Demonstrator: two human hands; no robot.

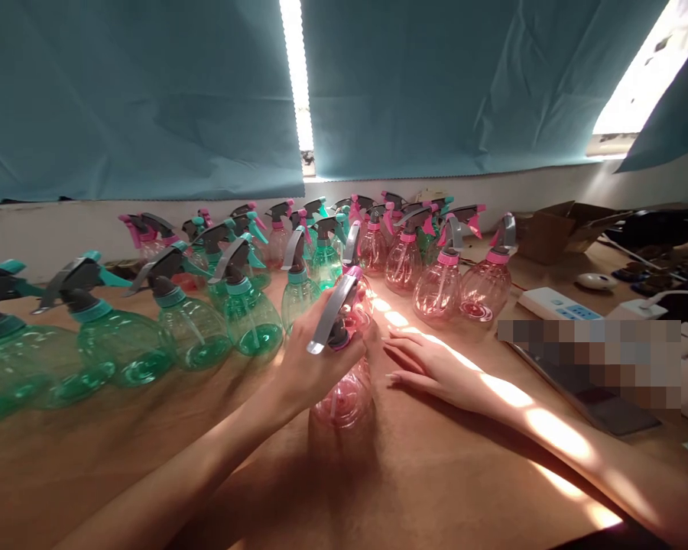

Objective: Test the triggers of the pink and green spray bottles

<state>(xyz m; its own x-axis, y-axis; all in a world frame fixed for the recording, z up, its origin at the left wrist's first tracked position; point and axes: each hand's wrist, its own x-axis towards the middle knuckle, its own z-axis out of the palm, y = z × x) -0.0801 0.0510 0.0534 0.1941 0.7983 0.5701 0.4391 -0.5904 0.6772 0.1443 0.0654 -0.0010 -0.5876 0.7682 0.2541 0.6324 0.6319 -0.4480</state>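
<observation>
My left hand (321, 347) is wrapped round the neck of a clear pink spray bottle (344, 401) with a grey and pink trigger head. The bottle stands at the middle of the brown table (436, 473), and another pink bottle shows partly behind it. My right hand (421, 363) lies to the right of the bottle, fingers stretched out and apart, holding nothing. Left of my left hand stands a green spray bottle (253, 325). Beyond my right hand are two pink spray bottles, one (437, 286) nearer the middle and the other (486, 283) further right.
Several green and pink spray bottles fill the table's left and back. On the right are a white power strip (553, 305), a dark flat device (619, 412) under a blurred patch, a white mouse (596, 282) and a cardboard box (559, 233). Blue curtains (149, 99) hang behind.
</observation>
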